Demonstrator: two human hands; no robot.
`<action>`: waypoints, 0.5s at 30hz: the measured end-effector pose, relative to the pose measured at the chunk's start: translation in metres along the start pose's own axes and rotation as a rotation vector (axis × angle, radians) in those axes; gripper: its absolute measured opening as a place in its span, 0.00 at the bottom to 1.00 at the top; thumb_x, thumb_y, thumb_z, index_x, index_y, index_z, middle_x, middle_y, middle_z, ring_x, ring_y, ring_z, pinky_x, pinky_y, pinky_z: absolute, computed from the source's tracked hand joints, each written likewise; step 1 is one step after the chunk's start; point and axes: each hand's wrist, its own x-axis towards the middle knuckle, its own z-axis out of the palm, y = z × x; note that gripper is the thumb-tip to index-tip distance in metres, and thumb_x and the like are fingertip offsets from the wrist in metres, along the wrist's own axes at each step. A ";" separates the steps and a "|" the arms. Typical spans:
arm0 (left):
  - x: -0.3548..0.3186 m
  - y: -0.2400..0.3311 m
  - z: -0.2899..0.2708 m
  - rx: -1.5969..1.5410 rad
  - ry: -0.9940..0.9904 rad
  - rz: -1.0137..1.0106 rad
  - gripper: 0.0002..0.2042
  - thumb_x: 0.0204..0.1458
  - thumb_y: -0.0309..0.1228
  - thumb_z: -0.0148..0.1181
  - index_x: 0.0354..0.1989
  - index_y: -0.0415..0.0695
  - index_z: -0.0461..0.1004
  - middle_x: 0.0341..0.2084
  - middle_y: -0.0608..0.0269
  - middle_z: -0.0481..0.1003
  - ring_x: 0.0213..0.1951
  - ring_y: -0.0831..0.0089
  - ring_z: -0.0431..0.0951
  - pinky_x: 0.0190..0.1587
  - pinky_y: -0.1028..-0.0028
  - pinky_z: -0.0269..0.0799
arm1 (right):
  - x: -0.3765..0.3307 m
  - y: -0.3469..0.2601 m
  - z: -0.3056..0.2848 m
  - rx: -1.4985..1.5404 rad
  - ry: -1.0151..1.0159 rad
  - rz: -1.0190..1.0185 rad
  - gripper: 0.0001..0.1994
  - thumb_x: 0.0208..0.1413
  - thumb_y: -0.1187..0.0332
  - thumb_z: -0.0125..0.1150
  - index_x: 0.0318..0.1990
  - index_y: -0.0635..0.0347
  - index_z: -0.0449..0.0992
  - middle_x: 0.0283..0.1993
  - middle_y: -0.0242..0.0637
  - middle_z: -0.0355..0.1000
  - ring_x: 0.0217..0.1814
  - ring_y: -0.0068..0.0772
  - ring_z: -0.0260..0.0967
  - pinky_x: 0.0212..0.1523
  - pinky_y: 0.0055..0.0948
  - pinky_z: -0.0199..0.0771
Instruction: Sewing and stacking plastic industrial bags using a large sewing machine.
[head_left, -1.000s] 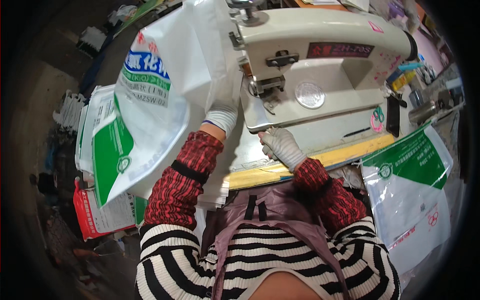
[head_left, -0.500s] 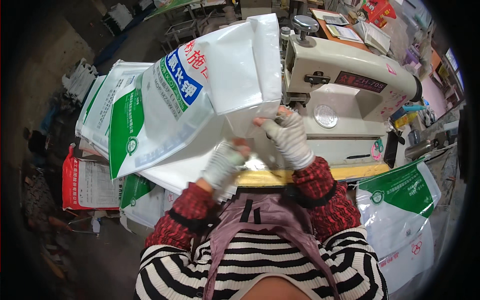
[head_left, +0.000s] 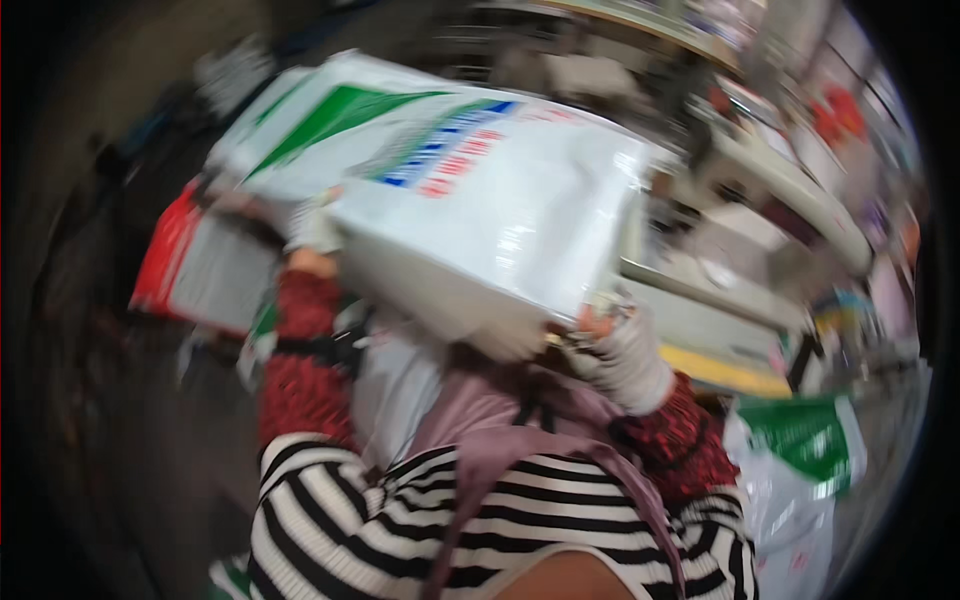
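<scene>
A white plastic sack (head_left: 520,220) with green, blue and red print spans the middle of the view, laid across in front of me. My right hand (head_left: 625,355), in a whitish fingerless glove, is closed on its near right corner. At the sack's near left edge is my left hand (head_left: 315,225), gloved alike and closed on the edge, its fingers partly hidden. Motion blurs the sack and both hands. Beyond the right hand stands a cream industrial sewing machine (head_left: 790,190).
A red and white sack (head_left: 215,270) lies at the left. On the right, a white and green sack (head_left: 795,445) hangs below the yellow-edged machine table (head_left: 725,370). Behind the machine is cluttered furniture. A white sack (head_left: 395,385) sits below the held one.
The sack has swung round and its printed face now lies across in front of me. My left hand has moved left to its edge; my right hand is lower. The whole view has shifted.
</scene>
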 end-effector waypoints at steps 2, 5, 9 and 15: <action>0.057 0.003 -0.099 -0.009 -0.161 -0.019 0.08 0.51 0.36 0.57 0.21 0.54 0.68 0.12 0.77 0.61 0.13 0.80 0.62 0.14 0.76 0.58 | -0.013 0.008 0.025 -0.062 -0.165 0.010 0.09 0.38 0.65 0.64 0.24 0.61 0.75 0.22 0.47 0.68 0.26 0.48 0.67 0.30 0.42 0.68; -0.010 -0.067 -0.028 -0.437 -0.187 0.092 0.24 0.50 0.40 0.61 0.53 0.43 0.66 0.47 0.57 0.72 0.48 0.61 0.70 0.58 0.63 0.62 | -0.034 -0.016 0.018 -0.252 -0.528 0.086 0.09 0.39 0.66 0.65 0.24 0.61 0.73 0.21 0.47 0.68 0.26 0.47 0.70 0.27 0.42 0.68; -0.082 -0.131 -0.062 -0.607 -0.418 -0.209 0.32 0.48 0.49 0.61 0.56 0.40 0.63 0.52 0.50 0.70 0.53 0.54 0.70 0.56 0.51 0.64 | -0.023 -0.060 -0.001 0.483 -0.321 0.285 0.13 0.35 0.68 0.69 0.30 0.62 0.75 0.29 0.44 0.72 0.34 0.43 0.72 0.39 0.39 0.72; -0.163 -0.173 -0.030 -0.629 -0.669 -0.721 0.29 0.49 0.50 0.59 0.55 0.44 0.64 0.44 0.48 0.74 0.47 0.52 0.74 0.47 0.49 0.72 | 0.000 -0.044 0.070 -0.306 -0.212 -0.284 0.35 0.33 0.70 0.69 0.56 0.60 0.64 0.56 0.48 0.63 0.59 0.49 0.60 0.61 0.48 0.54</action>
